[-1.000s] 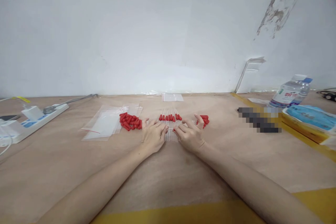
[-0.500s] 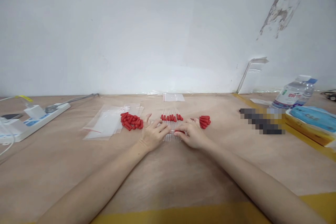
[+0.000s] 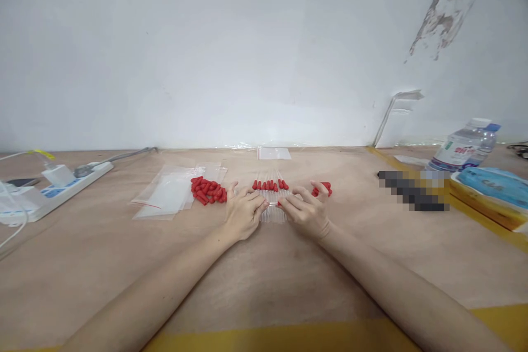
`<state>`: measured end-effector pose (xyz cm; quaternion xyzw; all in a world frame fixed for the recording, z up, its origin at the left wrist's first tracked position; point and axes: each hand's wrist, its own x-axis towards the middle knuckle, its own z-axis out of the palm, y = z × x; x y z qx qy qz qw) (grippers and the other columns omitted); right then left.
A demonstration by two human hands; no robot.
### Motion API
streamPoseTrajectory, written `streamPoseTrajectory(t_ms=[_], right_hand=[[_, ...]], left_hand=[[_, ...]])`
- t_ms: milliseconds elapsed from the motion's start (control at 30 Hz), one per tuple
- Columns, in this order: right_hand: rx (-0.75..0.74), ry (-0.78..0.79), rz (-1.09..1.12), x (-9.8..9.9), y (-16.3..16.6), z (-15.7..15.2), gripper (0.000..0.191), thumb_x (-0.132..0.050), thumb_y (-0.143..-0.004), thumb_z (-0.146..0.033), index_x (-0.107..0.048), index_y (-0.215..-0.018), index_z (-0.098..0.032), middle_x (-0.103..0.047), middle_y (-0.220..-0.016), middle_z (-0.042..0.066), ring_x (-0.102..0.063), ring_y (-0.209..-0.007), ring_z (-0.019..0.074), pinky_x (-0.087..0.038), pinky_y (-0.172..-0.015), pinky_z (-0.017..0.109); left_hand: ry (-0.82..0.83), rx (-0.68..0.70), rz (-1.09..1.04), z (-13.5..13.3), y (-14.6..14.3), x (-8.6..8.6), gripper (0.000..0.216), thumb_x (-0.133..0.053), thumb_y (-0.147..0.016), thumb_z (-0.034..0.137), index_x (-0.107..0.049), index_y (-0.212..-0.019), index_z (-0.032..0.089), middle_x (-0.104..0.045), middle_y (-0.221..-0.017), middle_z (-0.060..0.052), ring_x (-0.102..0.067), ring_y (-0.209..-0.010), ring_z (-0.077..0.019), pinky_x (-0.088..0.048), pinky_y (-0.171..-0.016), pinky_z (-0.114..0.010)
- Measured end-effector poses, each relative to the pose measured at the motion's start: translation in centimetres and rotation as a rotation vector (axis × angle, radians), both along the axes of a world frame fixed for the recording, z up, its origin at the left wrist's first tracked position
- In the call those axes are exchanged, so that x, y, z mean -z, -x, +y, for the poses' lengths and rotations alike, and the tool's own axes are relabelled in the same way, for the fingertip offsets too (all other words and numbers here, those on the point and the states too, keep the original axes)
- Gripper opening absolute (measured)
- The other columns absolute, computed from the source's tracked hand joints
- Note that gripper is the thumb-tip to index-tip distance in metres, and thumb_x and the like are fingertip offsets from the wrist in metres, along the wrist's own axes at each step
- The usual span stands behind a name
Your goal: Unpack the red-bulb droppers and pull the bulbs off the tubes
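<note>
My left hand [image 3: 243, 213] is closed, its thumb and fingertips pinching one end of a clear glass dropper tube [image 3: 273, 204]. My right hand [image 3: 308, 214] is closed on a red rubber bulb [image 3: 279, 203] at the tube's other end; fingers cover most of the bulb. How far the tube sits inside it cannot be seen. Beneath both hands lies a row of bare glass tubes [image 3: 272, 215]. Just beyond are several droppers with red bulbs [image 3: 270, 185] fitted, tips pointing to the wall. A smaller group of red bulbs [image 3: 325, 187] is partly hidden behind my right hand.
Left of my left hand is a pile of red bulbs [image 3: 206, 192] beside clear zip bags [image 3: 165, 190]. Another small bag [image 3: 274, 153] lies by the wall. A power strip [image 3: 61, 190] is far left; a bottle [image 3: 460, 148] and a blue-topped pack [image 3: 490, 187] stand right.
My right hand has turned, its fingers now curling over the red bulb, which shows less. My left fingers have drawn closer together on the tube.
</note>
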<state>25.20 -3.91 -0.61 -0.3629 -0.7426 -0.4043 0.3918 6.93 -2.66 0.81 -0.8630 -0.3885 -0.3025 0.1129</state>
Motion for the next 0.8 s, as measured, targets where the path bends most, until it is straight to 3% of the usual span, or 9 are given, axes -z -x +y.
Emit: streamPoseTrajectory(t_ms=[133,300,400,533,633,800], right_hand=[[-0.001,-0.050,0.020,-0.3,-0.2,-0.2,0.012,-0.054,-0.082,-0.024,-0.061,-0.073,-0.024,-0.061,-0.058,-0.006,-0.052,-0.071,0.0097,-0.016,-0.086,0.036],[-0.002,0.112,0.037,0.0,-0.9,-0.1,0.027,-0.047,-0.086,-0.022,-0.058,-0.061,-0.023,-0.059,-0.055,-0.005,-0.053,-0.071,0.0106,-0.017,-0.084,0.035],[0.036,0.204,0.172,0.2,-2.0,0.6,0.029,-0.048,-0.085,-0.028,-0.057,-0.058,-0.021,-0.059,-0.058,-0.003,-0.053,-0.068,0.0118,-0.022,-0.079,0.035],[-0.084,0.397,0.469,0.0,-4.1,2.0,0.019,-0.053,-0.081,-0.035,-0.064,-0.075,-0.021,-0.061,-0.072,0.001,-0.054,-0.065,0.0122,-0.036,-0.066,0.028],[-0.118,0.496,0.657,-0.2,-6.0,3.0,0.025,-0.049,-0.081,-0.036,-0.066,-0.085,-0.018,-0.058,-0.079,0.005,-0.054,-0.068,0.0133,-0.041,-0.061,0.026],[0.087,0.537,0.921,0.1,-10.2,4.8,0.034,-0.050,-0.075,-0.033,-0.064,-0.098,-0.013,-0.056,-0.081,0.007,-0.050,-0.060,0.0121,-0.043,-0.060,0.029]], left_hand=[[0.064,0.006,-0.028,-0.3,-0.4,-0.4,0.037,-0.033,-0.091,0.030,-0.050,-0.060,0.018,-0.060,-0.063,0.003,-0.048,-0.075,-0.0147,-0.020,-0.093,-0.044],[0.119,0.030,-0.030,-0.1,0.2,-0.4,0.043,-0.028,-0.092,0.031,-0.048,-0.057,0.017,-0.057,-0.058,0.003,-0.048,-0.073,-0.0147,-0.027,-0.084,-0.039],[0.068,-0.021,-0.023,0.5,1.0,-0.4,0.044,-0.027,-0.092,0.032,-0.051,-0.058,0.017,-0.055,-0.060,0.000,-0.047,-0.066,-0.0147,-0.032,-0.074,-0.034],[0.027,-0.057,-0.010,1.4,1.5,0.1,0.032,-0.029,-0.090,0.026,-0.059,-0.086,0.016,-0.054,-0.074,-0.004,-0.049,-0.068,-0.0155,-0.037,-0.061,-0.028],[-0.026,0.003,0.038,2.0,1.0,0.9,0.034,-0.031,-0.085,0.013,-0.050,-0.112,0.014,-0.051,-0.084,-0.007,-0.049,-0.072,-0.0162,-0.041,-0.062,-0.028],[-0.099,0.089,-0.010,2.6,-0.5,2.1,0.032,-0.034,-0.083,0.009,-0.054,-0.107,0.015,-0.050,-0.078,-0.005,-0.048,-0.070,-0.0149,-0.044,-0.062,-0.026]])
